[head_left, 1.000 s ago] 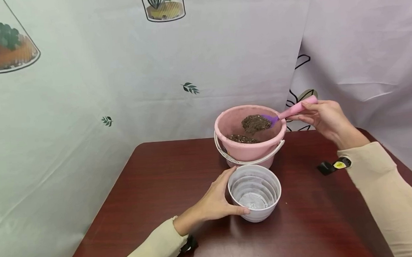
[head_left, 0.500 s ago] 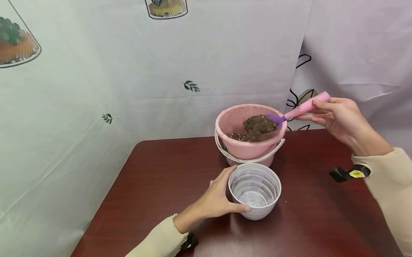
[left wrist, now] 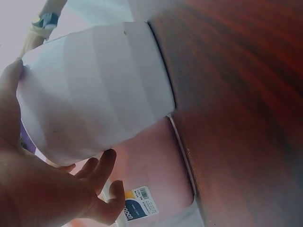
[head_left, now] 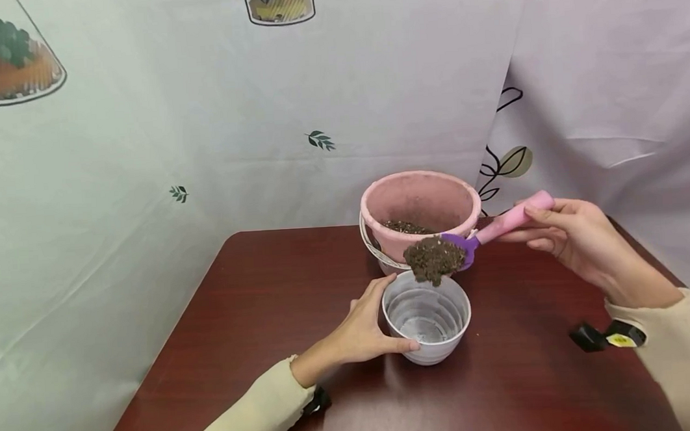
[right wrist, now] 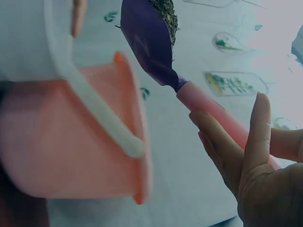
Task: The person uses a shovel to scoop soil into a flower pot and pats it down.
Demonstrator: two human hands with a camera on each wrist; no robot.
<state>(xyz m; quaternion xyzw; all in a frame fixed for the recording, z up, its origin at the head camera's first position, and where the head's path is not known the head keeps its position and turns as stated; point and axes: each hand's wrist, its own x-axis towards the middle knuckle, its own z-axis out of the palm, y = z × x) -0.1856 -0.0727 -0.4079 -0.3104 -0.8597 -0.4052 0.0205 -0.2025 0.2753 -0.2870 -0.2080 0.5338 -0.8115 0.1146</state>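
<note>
My right hand [head_left: 583,245] holds a small garden trowel [head_left: 512,220] by its pink handle. Its purple blade [right wrist: 149,40] carries a heap of dark soil [head_left: 435,257] over the back rim of a white flowerpot [head_left: 431,351]. The pot stands upright on the table, and no soil shows inside it. My left hand [head_left: 357,329] grips the pot's left side, thumb at the front of the rim and fingers round the back; in the left wrist view those fingers [left wrist: 102,170] lie against its wall. Behind the pot is a pink bucket [head_left: 384,239] with more soil [head_left: 404,227] inside.
The bucket's white handle [right wrist: 104,116] hangs down around its front. A dark red wooden table [head_left: 278,284] bears the pot and bucket. Pale cloth [head_left: 245,103] printed with plants hangs behind and at both sides.
My right hand has lifted the loaded trowel out of the bucket, first drawing it right, then bringing it forward and down over the pot. The left hand has stayed on the pot.
</note>
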